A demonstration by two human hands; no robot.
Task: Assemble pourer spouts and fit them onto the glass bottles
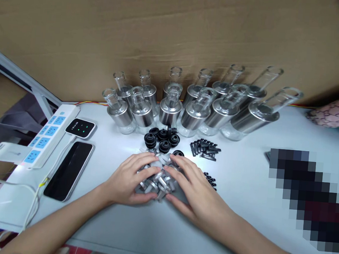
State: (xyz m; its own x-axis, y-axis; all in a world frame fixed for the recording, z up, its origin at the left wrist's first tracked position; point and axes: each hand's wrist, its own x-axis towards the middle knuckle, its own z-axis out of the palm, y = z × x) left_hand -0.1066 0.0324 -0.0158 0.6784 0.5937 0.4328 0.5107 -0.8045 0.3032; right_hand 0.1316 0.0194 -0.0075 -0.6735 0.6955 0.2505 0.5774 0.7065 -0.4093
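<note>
A heap of small silvery metal pieces [161,181] lies on the grey-white table. My left hand [132,177] curves round the heap's left side, fingers apart. From the right, my right hand [192,187] cups the same heap with spread fingers. Both palms face inward, and the fingertips touch the pieces. Just behind the heap are several black ribbed stoppers [164,146]. Small black strip-like parts [204,148] lie beyond my right hand, and tiny black round parts [210,180] are partly hidden by it.
Two rows of glass bottles with metal sleeves [170,110] stand against the cardboard wall [165,29]. On the left are a power strip [47,133], a Wi-Fi device [81,128], a phone [69,170] and white cables. A patterned pink item [335,108] lies at right, near a pixelated area.
</note>
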